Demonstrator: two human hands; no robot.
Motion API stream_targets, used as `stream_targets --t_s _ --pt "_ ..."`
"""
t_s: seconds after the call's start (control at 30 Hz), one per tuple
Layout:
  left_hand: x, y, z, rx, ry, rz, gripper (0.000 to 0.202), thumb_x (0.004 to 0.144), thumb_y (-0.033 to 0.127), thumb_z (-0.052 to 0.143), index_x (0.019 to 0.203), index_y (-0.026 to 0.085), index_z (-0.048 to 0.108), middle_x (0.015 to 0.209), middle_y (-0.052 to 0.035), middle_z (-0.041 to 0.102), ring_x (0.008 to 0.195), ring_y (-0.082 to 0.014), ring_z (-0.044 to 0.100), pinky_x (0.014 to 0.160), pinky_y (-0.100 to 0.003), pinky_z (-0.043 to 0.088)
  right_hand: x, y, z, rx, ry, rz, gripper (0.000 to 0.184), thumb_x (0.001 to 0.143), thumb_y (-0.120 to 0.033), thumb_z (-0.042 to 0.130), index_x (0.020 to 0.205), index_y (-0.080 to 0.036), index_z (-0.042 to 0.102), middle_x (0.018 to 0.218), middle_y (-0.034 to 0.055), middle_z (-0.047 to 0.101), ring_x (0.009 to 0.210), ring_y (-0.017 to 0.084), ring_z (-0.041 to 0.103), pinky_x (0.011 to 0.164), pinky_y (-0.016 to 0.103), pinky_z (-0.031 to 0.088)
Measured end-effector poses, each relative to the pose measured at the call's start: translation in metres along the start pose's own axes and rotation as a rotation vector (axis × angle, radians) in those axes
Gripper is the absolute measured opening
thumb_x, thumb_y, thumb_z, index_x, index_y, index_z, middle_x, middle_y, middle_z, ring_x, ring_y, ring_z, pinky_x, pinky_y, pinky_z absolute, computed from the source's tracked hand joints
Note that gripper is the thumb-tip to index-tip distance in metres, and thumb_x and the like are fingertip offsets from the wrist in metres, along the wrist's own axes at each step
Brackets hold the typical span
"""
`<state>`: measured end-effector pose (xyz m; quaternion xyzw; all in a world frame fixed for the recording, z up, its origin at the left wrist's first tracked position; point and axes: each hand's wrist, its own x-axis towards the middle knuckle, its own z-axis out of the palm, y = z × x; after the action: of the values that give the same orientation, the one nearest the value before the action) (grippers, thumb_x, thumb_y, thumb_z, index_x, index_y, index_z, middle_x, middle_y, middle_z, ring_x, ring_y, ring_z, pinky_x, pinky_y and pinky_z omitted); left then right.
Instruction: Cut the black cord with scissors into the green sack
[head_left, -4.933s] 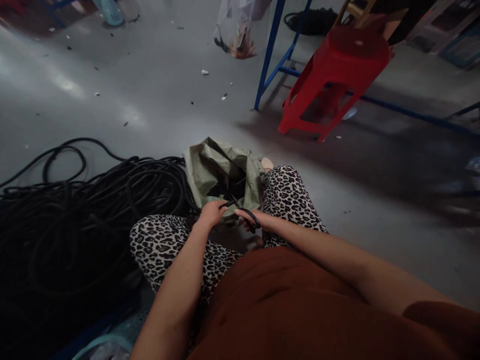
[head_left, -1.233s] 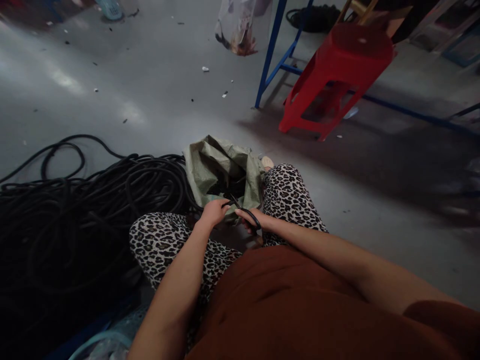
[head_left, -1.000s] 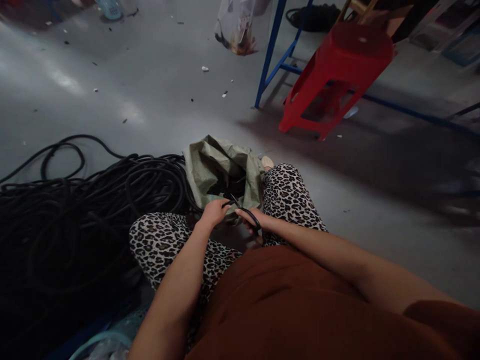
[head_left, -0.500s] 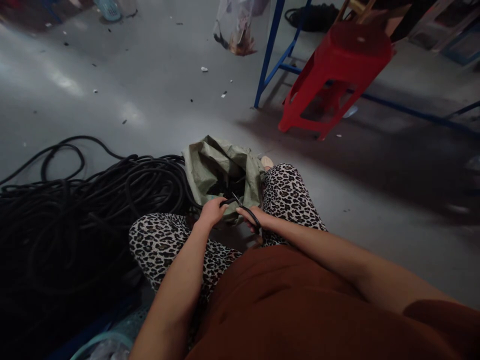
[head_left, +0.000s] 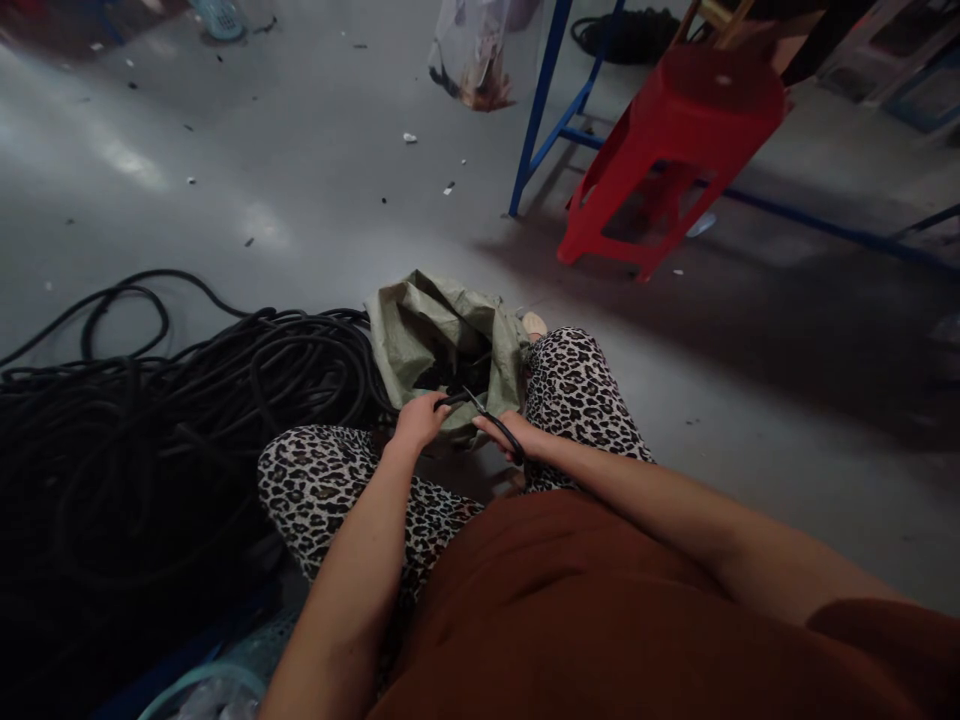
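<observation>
My left hand [head_left: 421,420] is closed on a black cord [head_left: 452,399], whose end sticks out to the right past my fingers. In my right hand [head_left: 504,432] is a pair of scissors [head_left: 499,428] with black handles, the blades pointing up and left at the cord's end. Whether the blades touch the cord I cannot tell. Just beyond both hands stands an opened green woven sack [head_left: 390,335], with dark pieces [head_left: 469,372] lying inside. A large heap of black cord [head_left: 292,360] lies on the floor left of the sack and runs toward my left hand.
A red plastic stool [head_left: 675,140] stands at the upper right beside a blue metal frame [head_left: 534,130]. A clear plastic bag [head_left: 480,60] hangs near the frame. Small scraps [head_left: 409,137] dot the grey floor. A light blue basket [head_left: 202,680] sits at the lower left.
My left hand has shifted slightly left with the cord, and more of the cord's end shows between the hands. The scissors have barely moved.
</observation>
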<state>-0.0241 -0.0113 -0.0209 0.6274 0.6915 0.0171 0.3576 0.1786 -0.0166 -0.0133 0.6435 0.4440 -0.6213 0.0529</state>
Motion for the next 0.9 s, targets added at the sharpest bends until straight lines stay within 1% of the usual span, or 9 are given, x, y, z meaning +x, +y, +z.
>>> stream_targets --t_s 0.13,0.23,0.47,0.53,0.67,0.77,0.9 --pt "0.001 -0.001 -0.001 0.018 -0.002 -0.006 0.034 0.100 0.025 0.059 0.130 0.018 0.074 0.132 -0.0116 0.075 0.126 -0.0268 0.068 0.107 -0.034 0.050 0.002 0.003 -0.001 -0.015 -0.011 -0.025 0.052 0.104 -0.053 0.060 0.067 -0.017 0.055 0.040 -0.0030 0.047 0.033 0.012 0.049 0.032 0.018 0.036" --pt "0.001 -0.002 0.000 0.024 -0.001 0.000 0.034 0.100 0.024 0.059 0.130 0.018 0.073 0.132 -0.0115 0.075 0.126 -0.0270 0.067 0.107 -0.034 0.050 0.002 0.004 -0.001 -0.015 -0.032 -0.032 0.055 0.104 -0.055 0.060 0.065 -0.017 0.054 0.040 -0.0033 0.046 0.032 0.012 0.049 0.032 0.019 0.036" --pt "0.001 -0.001 0.000 0.019 0.002 -0.012 0.035 0.099 0.026 0.060 0.131 0.018 0.073 0.131 -0.0113 0.076 0.123 -0.0267 0.069 0.105 -0.033 0.051 -0.004 -0.001 -0.002 0.045 -0.008 0.011 0.054 0.095 -0.064 0.069 0.071 -0.016 0.057 0.044 -0.0022 0.050 0.035 0.011 0.050 0.037 0.018 0.040" --pt "0.001 0.000 0.000 0.016 0.000 -0.017 0.035 0.099 0.027 0.060 0.131 0.017 0.073 0.130 -0.0119 0.076 0.121 -0.0270 0.069 0.103 -0.034 0.051 -0.004 -0.002 -0.001 0.072 -0.006 0.019 0.054 0.097 -0.062 0.067 0.071 -0.016 0.057 0.045 -0.0018 0.051 0.035 0.011 0.050 0.036 0.019 0.039" --pt "0.001 0.000 0.000 0.004 0.013 -0.024 0.036 0.099 0.028 0.061 0.131 0.017 0.073 0.128 -0.0124 0.077 0.119 -0.0271 0.070 0.102 -0.034 0.051 -0.001 -0.003 0.000 0.129 -0.032 0.006 0.051 0.106 -0.052 0.058 0.070 -0.016 0.056 0.048 0.0004 0.054 0.036 0.013 0.053 0.034 0.020 0.039" --pt "0.002 0.000 0.001 -0.007 0.026 -0.026 0.037 0.099 0.029 0.061 0.132 0.017 0.072 0.129 -0.0130 0.076 0.119 -0.0274 0.069 0.102 -0.035 0.051 0.003 -0.001 0.002 0.176 -0.069 0.002 0.049 0.107 -0.050 0.057 0.073 -0.015 0.058 0.051 0.0015 0.058 0.039 0.013 0.057 0.036 0.020 0.042" --pt "0.003 -0.001 0.003 -0.022 0.031 -0.019 0.037 0.099 0.028 0.061 0.131 0.016 0.073 0.128 -0.0132 0.076 0.118 -0.0271 0.070 0.101 -0.034 0.051 0.011 0.004 0.007 0.215 -0.115 0.006 0.046 0.106 -0.050 0.061 0.079 -0.013 0.060 0.055 0.0009 0.061 0.042 0.013 0.060 0.039 0.019 0.045"
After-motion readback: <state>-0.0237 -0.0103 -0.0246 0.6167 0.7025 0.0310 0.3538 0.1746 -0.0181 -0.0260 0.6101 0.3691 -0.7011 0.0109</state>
